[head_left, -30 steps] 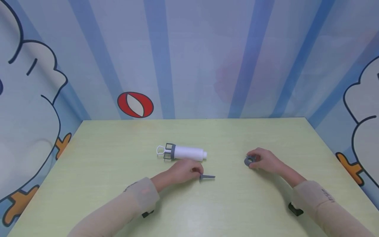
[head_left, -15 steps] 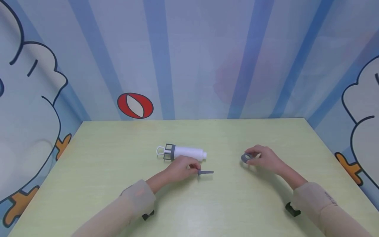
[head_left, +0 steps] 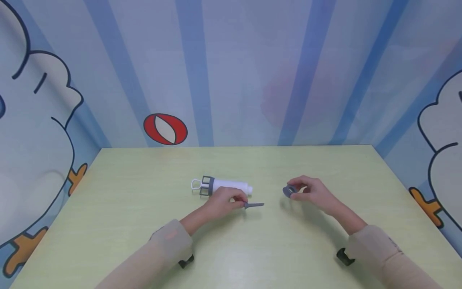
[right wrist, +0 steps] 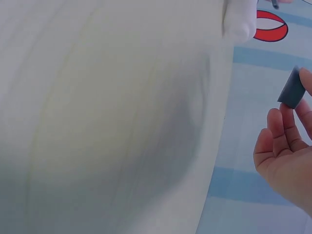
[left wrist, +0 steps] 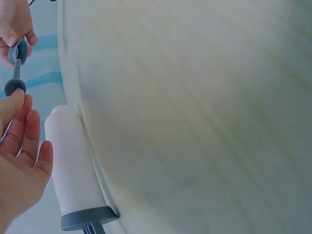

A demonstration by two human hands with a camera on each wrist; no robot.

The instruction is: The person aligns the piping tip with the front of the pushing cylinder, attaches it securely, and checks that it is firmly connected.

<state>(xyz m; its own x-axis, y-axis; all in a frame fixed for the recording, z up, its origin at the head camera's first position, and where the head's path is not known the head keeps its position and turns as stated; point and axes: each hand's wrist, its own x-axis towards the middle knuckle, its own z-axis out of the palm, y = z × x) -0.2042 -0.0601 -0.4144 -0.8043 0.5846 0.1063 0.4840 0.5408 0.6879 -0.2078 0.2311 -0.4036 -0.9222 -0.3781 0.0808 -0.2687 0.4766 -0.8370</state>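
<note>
My left hand [head_left: 224,203] pinches a small grey nozzle [head_left: 255,205] by its wide flanged end, above the table. Its thin tip points right, toward my other hand. In the left wrist view the nozzle [left wrist: 17,73] shows a round base and a slim stem. My right hand [head_left: 313,193] holds a grey ring-shaped cap [head_left: 288,191] between thumb and fingers, raised off the table; the right wrist view shows the cap [right wrist: 291,90] from its side. Just behind my left hand lies a white syringe-like tube [head_left: 231,184] with a grey collar and a loop handle, partly covered by that hand.
The pale yellow table [head_left: 144,172] meets a blue striped backdrop [head_left: 245,80] at its far edge. Cartoon figures are printed on the side panels. Dark wrist cameras hang under both sleeves.
My right hand has lifted the cap and carried it left, closer to the nozzle. My left hand has raised the nozzle slightly away from me. The tube has stayed in place.
</note>
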